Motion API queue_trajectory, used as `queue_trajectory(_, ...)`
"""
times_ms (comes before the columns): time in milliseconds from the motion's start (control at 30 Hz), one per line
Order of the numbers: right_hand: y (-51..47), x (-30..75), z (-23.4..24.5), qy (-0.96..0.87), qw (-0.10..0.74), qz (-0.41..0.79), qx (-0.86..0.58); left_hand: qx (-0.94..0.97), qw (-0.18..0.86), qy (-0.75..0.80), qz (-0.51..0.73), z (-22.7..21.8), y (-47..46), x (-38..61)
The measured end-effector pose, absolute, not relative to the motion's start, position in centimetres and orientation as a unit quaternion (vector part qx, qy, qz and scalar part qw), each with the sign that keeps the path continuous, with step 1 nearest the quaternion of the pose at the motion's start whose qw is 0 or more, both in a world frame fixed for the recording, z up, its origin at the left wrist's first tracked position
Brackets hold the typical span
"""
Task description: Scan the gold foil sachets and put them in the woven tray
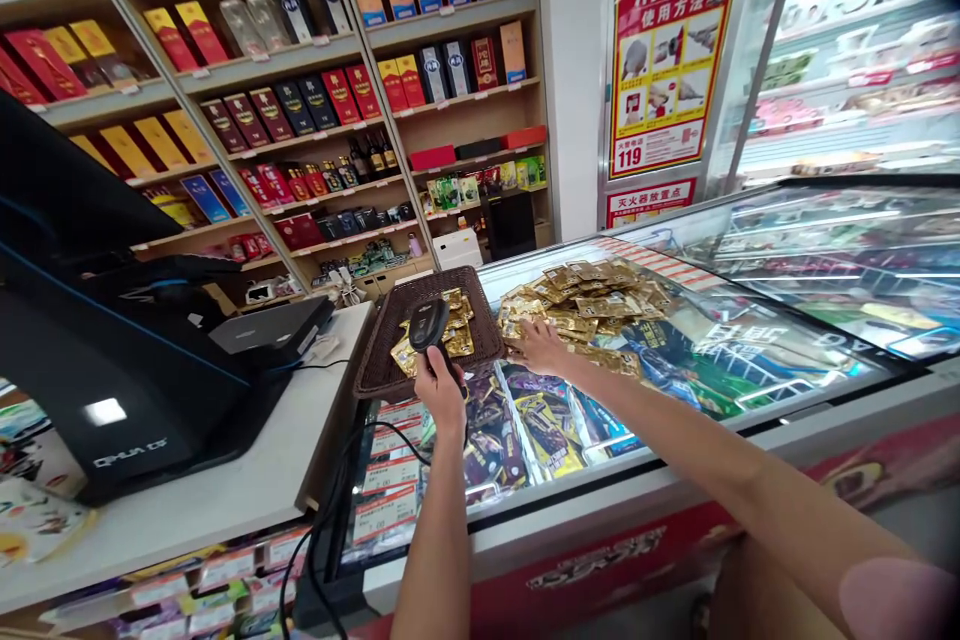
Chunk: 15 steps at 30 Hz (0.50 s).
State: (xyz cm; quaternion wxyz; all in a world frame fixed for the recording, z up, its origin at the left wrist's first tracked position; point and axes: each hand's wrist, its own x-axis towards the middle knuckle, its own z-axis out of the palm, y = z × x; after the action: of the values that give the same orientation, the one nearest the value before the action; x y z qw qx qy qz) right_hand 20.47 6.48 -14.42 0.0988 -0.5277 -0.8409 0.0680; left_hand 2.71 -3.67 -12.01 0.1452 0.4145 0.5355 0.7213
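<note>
My left hand (pixel 441 390) is wrapped round the handle of a black barcode scanner (pixel 429 323), its head over a brown woven basket (pixel 375 360). Several small gold packets (pixel 459 332) lie inside that basket. To the right, my right hand (pixel 541 348) reaches onto the near left edge of a heap of gold packets (pixel 600 295) spread on the freezer's glass top. Its fingers are stretched out and touch the packets; I see none gripped between them. From the scanner a black cable (pixel 390 425) runs down to the left.
A chest freezer (pixel 600 495) with frozen goods under glass extends to the right. At left, a black checkout machine (pixel 135 340) stands on a white counter (pixel 262 450). Shelves (pixel 300 140) of boxed goods line the wall, beside a red fire-hydrant poster (pixel 667 60).
</note>
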Motion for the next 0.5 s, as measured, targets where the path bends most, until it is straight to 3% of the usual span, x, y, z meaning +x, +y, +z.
queue_trajectory(133,6.3,22.2,-14.8,-0.834,0.093,0.037,-0.543,0.430,0.140,0.536,0.713,-12.0,-3.6,2.8)
queue_trajectory(267,5.6,23.0,-15.5,-0.785,0.174,-0.022,-0.595,0.433,0.138,0.538,0.710,-12.2,-3.3,2.8)
queue_trajectory(500,5.5,21.5,-16.5,-0.749,0.218,0.032,-0.625,0.460,0.159,0.540,0.687,-12.5,-3.3,3.0)
